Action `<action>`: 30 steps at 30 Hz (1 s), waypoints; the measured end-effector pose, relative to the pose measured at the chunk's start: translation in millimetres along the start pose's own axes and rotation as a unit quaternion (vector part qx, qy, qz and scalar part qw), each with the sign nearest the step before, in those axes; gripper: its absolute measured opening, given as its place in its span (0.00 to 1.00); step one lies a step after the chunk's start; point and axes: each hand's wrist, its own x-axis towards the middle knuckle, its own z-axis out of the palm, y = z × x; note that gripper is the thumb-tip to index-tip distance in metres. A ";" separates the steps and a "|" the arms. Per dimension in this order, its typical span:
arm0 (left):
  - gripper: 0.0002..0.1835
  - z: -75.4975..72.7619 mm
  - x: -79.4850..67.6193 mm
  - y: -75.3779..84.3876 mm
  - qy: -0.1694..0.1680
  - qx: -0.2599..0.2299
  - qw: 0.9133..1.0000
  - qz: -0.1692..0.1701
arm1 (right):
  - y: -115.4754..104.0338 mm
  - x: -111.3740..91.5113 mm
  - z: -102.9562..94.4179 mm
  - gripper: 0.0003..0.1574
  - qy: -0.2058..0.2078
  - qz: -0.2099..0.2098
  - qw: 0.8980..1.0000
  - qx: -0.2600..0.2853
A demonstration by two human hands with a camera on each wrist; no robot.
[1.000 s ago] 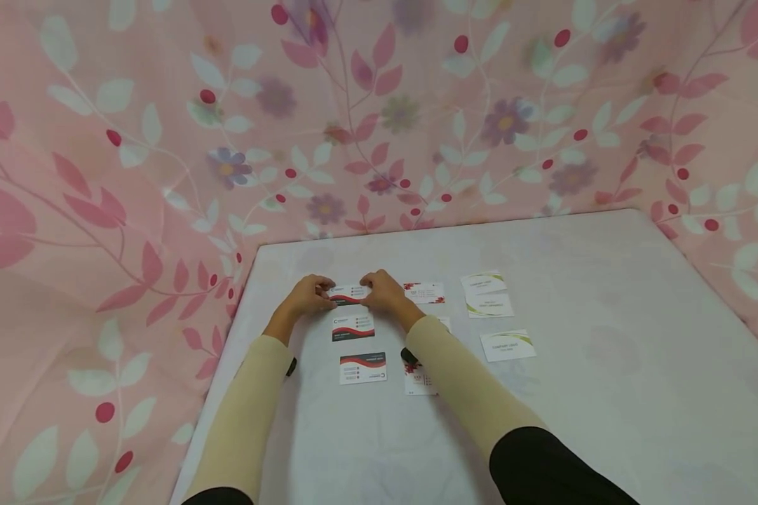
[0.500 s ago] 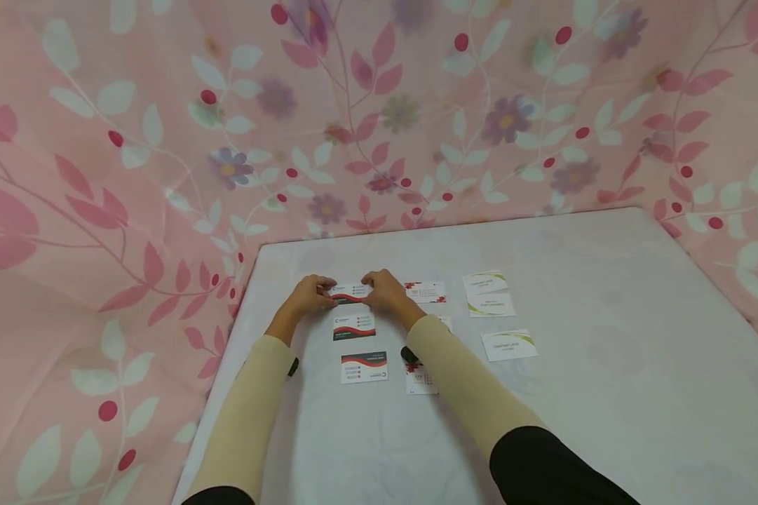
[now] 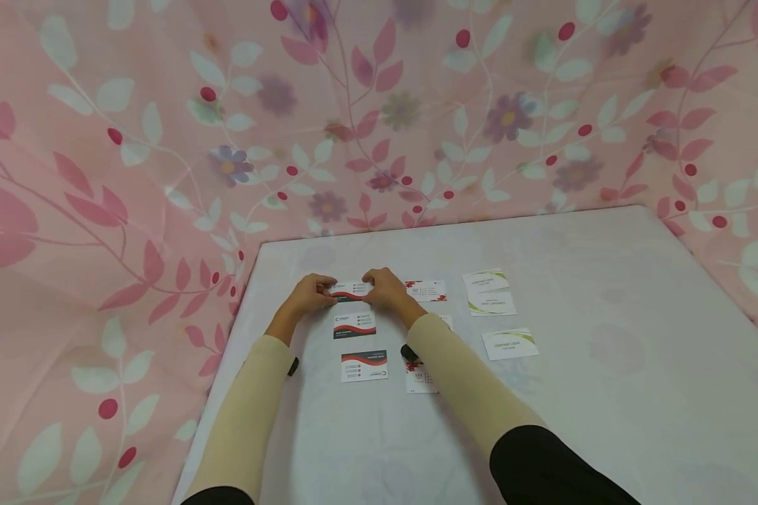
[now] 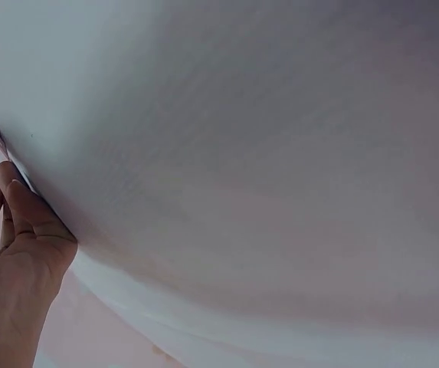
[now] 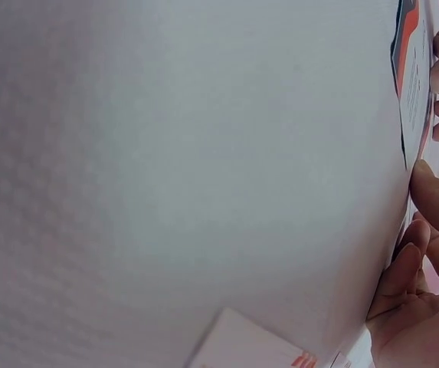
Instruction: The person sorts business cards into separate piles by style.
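In the head view, a business card (image 3: 350, 289) with a red and dark wave lies between my two hands at the far left of the table. My left hand (image 3: 307, 294) pinches its left end between thumb and fingers. The right end is held by my right hand (image 3: 386, 289), thumb on the near side. Two matching cards lie below it in a column: one card (image 3: 355, 327) just under my hands, and a turned-round card (image 3: 364, 366) nearer me. The right wrist view shows both sets of fingertips along the card edges, with my right hand (image 5: 418, 299) low in frame.
Right of my hand lies a red-flowered card (image 3: 426, 290); another such card (image 3: 420, 379) is partly under my right forearm, and a third is mostly hidden. Further right are green-edged cards (image 3: 510, 344), two of them overlapping or touching. A floral curtain (image 3: 379, 126) borders the white table (image 3: 606, 393).
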 end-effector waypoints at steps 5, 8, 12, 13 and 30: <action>0.27 -0.2 1.1 -0.3 -0.002 0.007 1.000 -0.002 | -0.4 0.6 0.2 0.30 -0.001 0.002 1.000 -0.005; 0.27 -1.4 1.3 0.8 -0.003 0.014 1.000 0.006 | -1.5 -0.2 -0.8 0.30 0.000 0.001 1.000 -0.005; 0.27 -3.1 0.7 2.5 -0.001 0.021 1.000 0.012 | -2.6 -0.6 -1.6 0.30 0.002 0.006 1.000 -0.002; 0.27 -3.3 0.9 2.7 -0.002 0.021 1.000 0.011 | -2.8 -0.6 -1.8 0.30 0.002 0.008 1.000 -0.001; 0.27 -3.9 4.1 2.1 -0.009 0.021 1.000 -0.003 | -2.1 1.9 -1.2 0.30 -0.001 0.009 1.000 0.003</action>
